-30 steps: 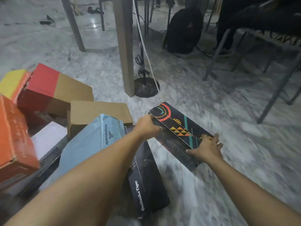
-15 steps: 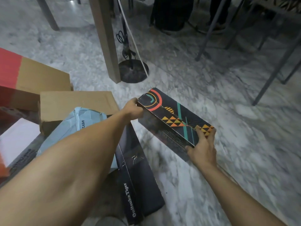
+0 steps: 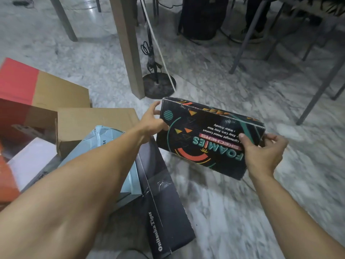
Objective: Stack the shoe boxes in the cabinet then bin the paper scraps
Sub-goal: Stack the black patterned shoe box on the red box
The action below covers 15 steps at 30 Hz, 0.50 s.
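A black shoe box with bright patterns and "FOAMIES" lettering is held off the marble floor, its big printed face tipped toward me. My left hand grips its left end. My right hand grips its right end, thumb on the printed face and fingers round the end. On the floor to the left lie a black Onitsuka Tiger box, a pale blue box, a plain brown box, a red-and-brown box, an orange box and a white box.
A wooden table leg stands just behind the boxes, with a round black stand base and a white cord beside it. Metal chair legs and a black backpack are at the back right. No cabinet or bin is in view.
Both hands have lifted the patterned box off the floor and tipped it, so its large printed face now shows instead of its narrow side. The view has moved closer.
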### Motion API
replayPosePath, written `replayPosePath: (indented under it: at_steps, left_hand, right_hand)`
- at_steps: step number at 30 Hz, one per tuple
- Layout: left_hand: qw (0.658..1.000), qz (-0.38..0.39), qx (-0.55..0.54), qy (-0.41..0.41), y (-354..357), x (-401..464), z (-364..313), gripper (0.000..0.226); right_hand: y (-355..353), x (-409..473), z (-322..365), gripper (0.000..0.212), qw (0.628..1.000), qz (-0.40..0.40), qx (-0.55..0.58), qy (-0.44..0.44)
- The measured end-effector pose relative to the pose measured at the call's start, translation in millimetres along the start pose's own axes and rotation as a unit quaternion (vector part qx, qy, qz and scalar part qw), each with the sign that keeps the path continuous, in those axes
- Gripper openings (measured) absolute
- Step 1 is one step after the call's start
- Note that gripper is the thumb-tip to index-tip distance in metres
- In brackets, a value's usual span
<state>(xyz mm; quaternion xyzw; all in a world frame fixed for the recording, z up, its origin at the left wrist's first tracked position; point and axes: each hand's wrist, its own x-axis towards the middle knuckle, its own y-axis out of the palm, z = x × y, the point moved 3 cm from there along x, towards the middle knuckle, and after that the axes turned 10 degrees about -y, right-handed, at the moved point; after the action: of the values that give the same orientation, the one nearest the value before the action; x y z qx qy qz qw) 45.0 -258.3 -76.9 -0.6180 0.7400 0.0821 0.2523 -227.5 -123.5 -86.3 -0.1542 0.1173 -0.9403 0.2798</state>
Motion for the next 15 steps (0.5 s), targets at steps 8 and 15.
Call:
replayPosePath:
  at_steps: [8, 15]
  left_hand:
    - [0.995, -0.029, -0.033, 0.088, -13, -26, -44, 0.080]
    - [0.995, -0.057, 0.027, 0.077, -41, -40, -42, 0.076]
  right_hand:
    - [6, 38, 37, 0.078, 0.989, 0.088, -0.019, -0.120]
    - [18, 30, 70, 0.087, 0.965, 0.228, 0.007, -0.130]
